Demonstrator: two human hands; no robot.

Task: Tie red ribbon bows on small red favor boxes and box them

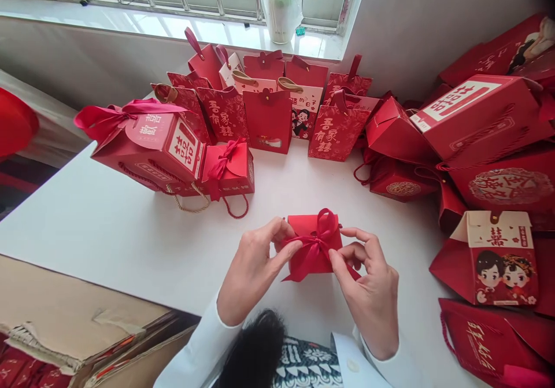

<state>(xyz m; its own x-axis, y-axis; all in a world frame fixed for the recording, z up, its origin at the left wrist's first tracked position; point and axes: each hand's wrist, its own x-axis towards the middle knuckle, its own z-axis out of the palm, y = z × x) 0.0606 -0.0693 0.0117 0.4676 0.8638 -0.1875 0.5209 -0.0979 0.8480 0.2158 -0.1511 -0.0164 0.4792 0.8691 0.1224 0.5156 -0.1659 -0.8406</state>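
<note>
A small red gift box (299,224) sits on the white table near its front edge. A dark red ribbon (318,242) is tied in a bow across its top, with one loop standing up and tails hanging to the front. My left hand (255,261) pinches the bow's left loop between thumb and fingers. At the box's right edge, my right hand (370,287) has its thumb and curled fingers on the ribbon's right part, the index finger stretched toward the box's far corner. The exact grip there is partly hidden by the thumb.
Several red gift bags (266,122) line the back of the white table (108,243). A large ribboned box (143,145) and a smaller bow-tied box (234,165) stand left. Red boxes and bags (485,145) pile up right. An open cardboard carton (78,313) is front left.
</note>
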